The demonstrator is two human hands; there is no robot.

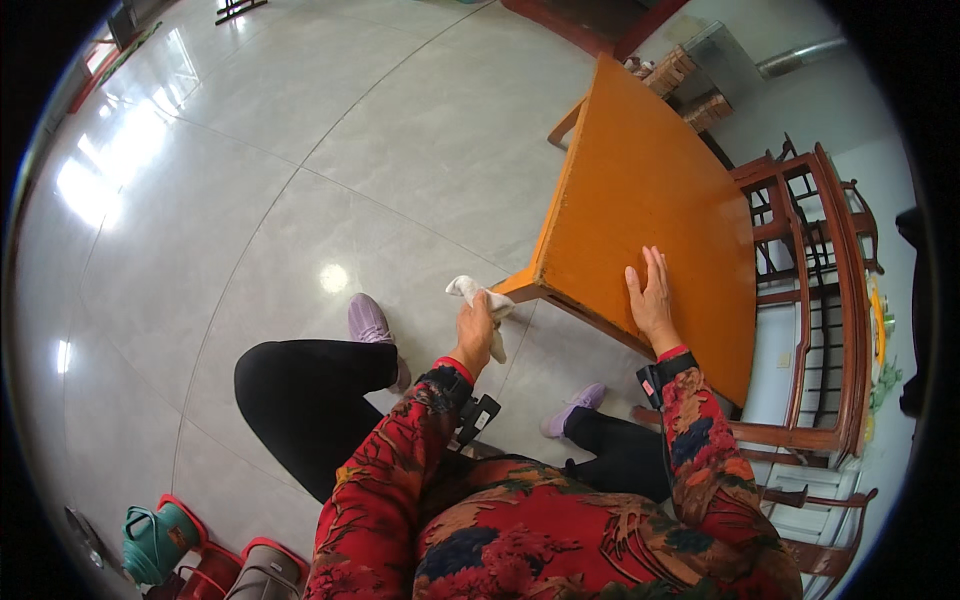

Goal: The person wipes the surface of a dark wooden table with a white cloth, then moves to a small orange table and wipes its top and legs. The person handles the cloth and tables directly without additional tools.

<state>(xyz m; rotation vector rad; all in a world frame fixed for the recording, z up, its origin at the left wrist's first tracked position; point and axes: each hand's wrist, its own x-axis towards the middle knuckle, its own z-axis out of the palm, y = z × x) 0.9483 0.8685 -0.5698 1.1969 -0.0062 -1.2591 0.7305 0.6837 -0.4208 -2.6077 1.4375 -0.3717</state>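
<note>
My left hand (477,330) is closed around a crumpled white cloth (498,303), whose ends stick out above and below the fist. It is beside the near left corner and leg of an orange wooden table (637,165). Whether the cloth touches the leg, I cannot tell. My right hand (651,296) holds nothing; its fingers point away from me, over the tabletop near its front edge, and the palm seems to rest on the surface. Both wrists wear black straps over red floral sleeves.
Right of the table stand reddish-brown wooden chairs (847,300). Stacked bricks (670,71) lie by the wall behind it. At lower left are a teal plastic watering can or jug (154,544) and red and grey buckets (266,574). Grey shiny floor (247,150) spreads left.
</note>
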